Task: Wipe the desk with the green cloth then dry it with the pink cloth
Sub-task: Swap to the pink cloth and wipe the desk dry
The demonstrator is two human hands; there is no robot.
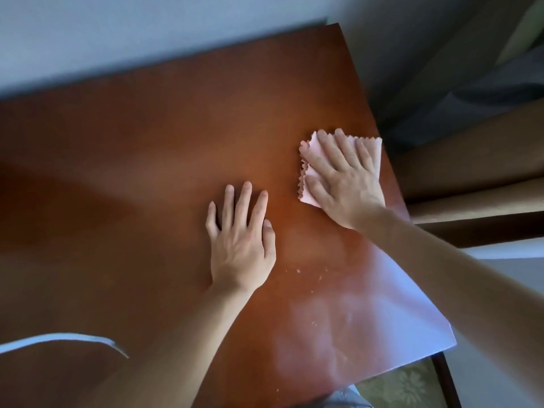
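domestic room, likely a home. evidence: glossy reddish-brown wooden desk (164,160) set against a plain pale wall (117,30); drab brown and grey curtain folds (471,160) at right; green floral-patterned floor covering (403,384) below the desk corner.

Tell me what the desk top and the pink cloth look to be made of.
Desk: looks like reddish-brown wood or wood veneer with a smooth, glossy finish; it mirrors window light near its right corner. Solid or laminate cannot be told.
Pink cloth: thin, soft fabric, probably microfibre; its edges are zigzag cut and it lies flat under the right hand.
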